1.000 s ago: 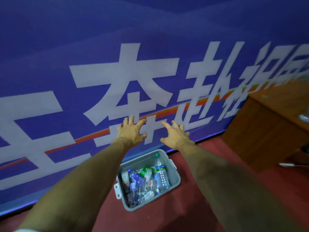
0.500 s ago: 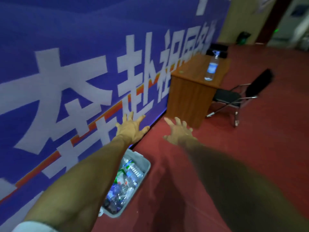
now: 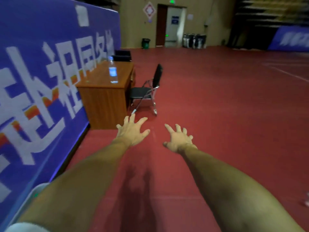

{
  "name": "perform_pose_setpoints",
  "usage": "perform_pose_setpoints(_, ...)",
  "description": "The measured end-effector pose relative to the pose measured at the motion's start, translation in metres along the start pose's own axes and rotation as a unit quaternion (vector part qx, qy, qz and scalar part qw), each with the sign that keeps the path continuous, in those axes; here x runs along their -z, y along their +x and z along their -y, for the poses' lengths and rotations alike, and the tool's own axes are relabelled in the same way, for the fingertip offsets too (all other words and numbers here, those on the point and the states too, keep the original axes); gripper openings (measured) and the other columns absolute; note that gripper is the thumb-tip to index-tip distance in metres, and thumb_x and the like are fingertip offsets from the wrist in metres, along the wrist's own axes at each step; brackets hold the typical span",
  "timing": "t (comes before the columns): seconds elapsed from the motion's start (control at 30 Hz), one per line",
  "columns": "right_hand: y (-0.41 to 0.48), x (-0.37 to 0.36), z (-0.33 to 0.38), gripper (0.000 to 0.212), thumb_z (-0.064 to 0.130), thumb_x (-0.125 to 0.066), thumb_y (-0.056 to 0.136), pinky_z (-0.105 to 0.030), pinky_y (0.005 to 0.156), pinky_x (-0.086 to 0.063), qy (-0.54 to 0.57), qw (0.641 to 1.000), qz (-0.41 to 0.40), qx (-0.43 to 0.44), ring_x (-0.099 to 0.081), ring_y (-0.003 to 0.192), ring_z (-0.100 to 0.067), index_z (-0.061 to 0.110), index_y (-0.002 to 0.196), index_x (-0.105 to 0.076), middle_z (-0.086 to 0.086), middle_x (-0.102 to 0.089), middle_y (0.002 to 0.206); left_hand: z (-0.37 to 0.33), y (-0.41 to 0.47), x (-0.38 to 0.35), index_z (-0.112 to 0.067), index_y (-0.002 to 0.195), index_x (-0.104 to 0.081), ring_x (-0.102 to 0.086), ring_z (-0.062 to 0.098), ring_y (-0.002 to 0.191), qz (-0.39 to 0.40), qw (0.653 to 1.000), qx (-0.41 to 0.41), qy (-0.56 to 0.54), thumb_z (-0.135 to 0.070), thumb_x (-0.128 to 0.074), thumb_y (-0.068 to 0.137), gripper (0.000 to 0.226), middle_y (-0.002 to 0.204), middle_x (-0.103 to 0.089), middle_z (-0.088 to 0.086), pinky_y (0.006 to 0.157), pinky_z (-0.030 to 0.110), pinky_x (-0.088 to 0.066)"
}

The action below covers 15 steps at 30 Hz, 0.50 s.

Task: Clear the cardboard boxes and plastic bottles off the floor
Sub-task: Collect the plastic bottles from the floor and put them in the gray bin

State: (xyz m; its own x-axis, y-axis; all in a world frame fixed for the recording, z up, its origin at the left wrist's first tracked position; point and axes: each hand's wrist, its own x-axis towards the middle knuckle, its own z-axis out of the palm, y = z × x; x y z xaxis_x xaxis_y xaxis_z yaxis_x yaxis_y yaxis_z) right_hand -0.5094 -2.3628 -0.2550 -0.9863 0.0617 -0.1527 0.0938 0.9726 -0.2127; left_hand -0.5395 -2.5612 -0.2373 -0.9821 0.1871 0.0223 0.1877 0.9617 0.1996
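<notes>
Both hands reach forward over the red floor point(image 3: 225, 114) with fingers spread wide and nothing in them; the left hand point(image 3: 132, 132) shows its back to the camera, fingertips toward the foot of a wooden table point(image 3: 104, 99); the right hand point(image 3: 178, 139) hangs just beside it, apart from it, its thumb turned inward. Bare forearms run back to the lower edge of the view; a white sleeve point(image 3: 25, 228) shows at the bottom left corner. Under the left forearm the pale rim of a plastic bin point(image 3: 38, 187) peeks out against the base of a blue banner point(image 3: 33, 39) with large white characters and an orange stripe; what lies in the bin is hidden. One clear plastic bottle point(image 3: 113, 72) with a blue label stands upright on the table, near its right edge; the table sits against the banner. A black folding chair point(image 3: 148, 91) with a metal frame stands just beside the table, on the right. Farther off, at the end wall, an open doorway point(image 3: 173, 24) shows, with a dark green waste bin point(image 3: 145, 43) to its left.
</notes>
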Motion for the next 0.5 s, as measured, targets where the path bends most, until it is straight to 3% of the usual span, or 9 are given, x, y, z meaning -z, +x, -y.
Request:
perform_pose_setpoints(0.3, -0.109, 0.044, -0.310, 0.089, 0.051, -0.060, 0.094, -0.063, 0.113, -0.023, 0.021, 0.976, -0.028, -0.216, -0.006, 0.150, -0.040, 0.043, 0.158, 0.001, -0.005, -0.001, 0.167, -0.315, 0.009, -0.076, -0.045, 0.152, -0.026, -0.008, 0.032, 0.151, 0.072, 0.981, -0.179, -0.025, -0.056, -0.046, 0.097, 0.060, 0.165, -0.009, 0.010, 0.114, 0.062, -0.022)
perform_pose_setpoints(0.5, -0.201, 0.051, -0.467, 0.091, 0.053, -0.061, 0.092, -0.064, 0.114, -0.021, 0.048, 0.930, -0.036, -0.363, -0.005, 0.151, -0.040, 0.044, 0.157, 0.003, -0.005, 0.000, 0.167, -0.515, -0.009, -0.128, -0.045, 0.153, -0.025, -0.003, 0.032, 0.152, 0.121, 0.934, -0.335, -0.024, -0.053, -0.046, 0.098, 0.060, 0.166, -0.005, 0.010, 0.115, 0.064, -0.018)
